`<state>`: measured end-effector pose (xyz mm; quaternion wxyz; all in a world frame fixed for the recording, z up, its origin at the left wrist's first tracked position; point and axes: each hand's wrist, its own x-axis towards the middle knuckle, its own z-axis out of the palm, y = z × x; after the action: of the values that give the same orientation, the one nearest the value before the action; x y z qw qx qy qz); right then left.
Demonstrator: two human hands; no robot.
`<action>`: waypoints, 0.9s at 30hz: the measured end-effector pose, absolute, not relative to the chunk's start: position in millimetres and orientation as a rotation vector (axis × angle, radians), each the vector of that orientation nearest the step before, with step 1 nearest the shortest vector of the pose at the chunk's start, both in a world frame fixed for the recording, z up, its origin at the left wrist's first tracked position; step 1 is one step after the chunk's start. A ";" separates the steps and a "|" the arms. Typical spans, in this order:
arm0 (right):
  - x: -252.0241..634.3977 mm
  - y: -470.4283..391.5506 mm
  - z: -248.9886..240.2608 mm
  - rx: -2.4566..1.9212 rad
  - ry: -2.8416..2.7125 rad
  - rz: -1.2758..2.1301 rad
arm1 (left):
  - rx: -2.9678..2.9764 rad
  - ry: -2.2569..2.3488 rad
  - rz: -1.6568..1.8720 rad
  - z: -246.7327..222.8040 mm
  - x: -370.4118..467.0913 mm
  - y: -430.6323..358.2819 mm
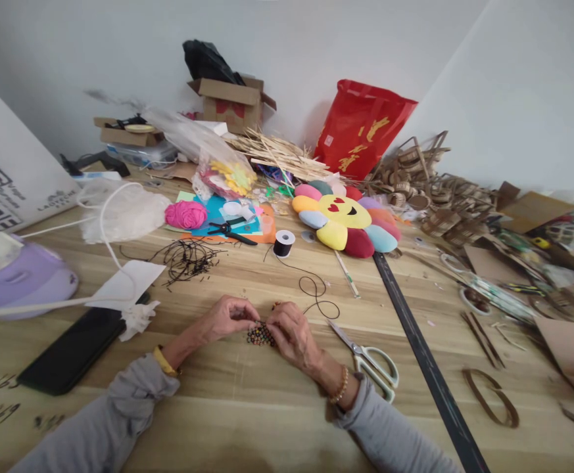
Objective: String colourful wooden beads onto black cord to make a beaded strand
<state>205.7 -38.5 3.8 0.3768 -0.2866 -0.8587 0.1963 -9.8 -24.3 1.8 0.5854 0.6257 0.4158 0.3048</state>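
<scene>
Nearly closed left hand beside beads

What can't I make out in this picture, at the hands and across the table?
Head view, all of them:
Whether the left hand or right hand grips a bead or thread: too small, and covered by the hands.
The number of beads: tiny, partly behind the right hand.
The whole purple appliance: cut off by the left edge.
The black slab's far end: under white paper.
</scene>
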 end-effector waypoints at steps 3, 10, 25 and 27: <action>205.4 -38.2 3.3 -0.730 -2.191 0.496 | 1.456 0.966 0.726 0.6 -9.2 -24.3; 205.3 -38.4 4.8 -0.730 -2.183 0.507 | 1.433 0.964 0.741 1.2 -9.7 -24.0; 205.1 -38.2 3.8 -0.723 -2.192 0.492 | 1.421 0.920 0.736 4.8 -7.6 -24.8; 205.0 -38.5 4.1 -0.720 -2.199 0.496 | 1.421 0.924 0.736 3.8 -7.6 -24.9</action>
<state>205.0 -38.5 4.1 0.3777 -0.2818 -0.8604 0.1942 -7.6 -24.9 3.8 0.6028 0.6136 0.3989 0.3177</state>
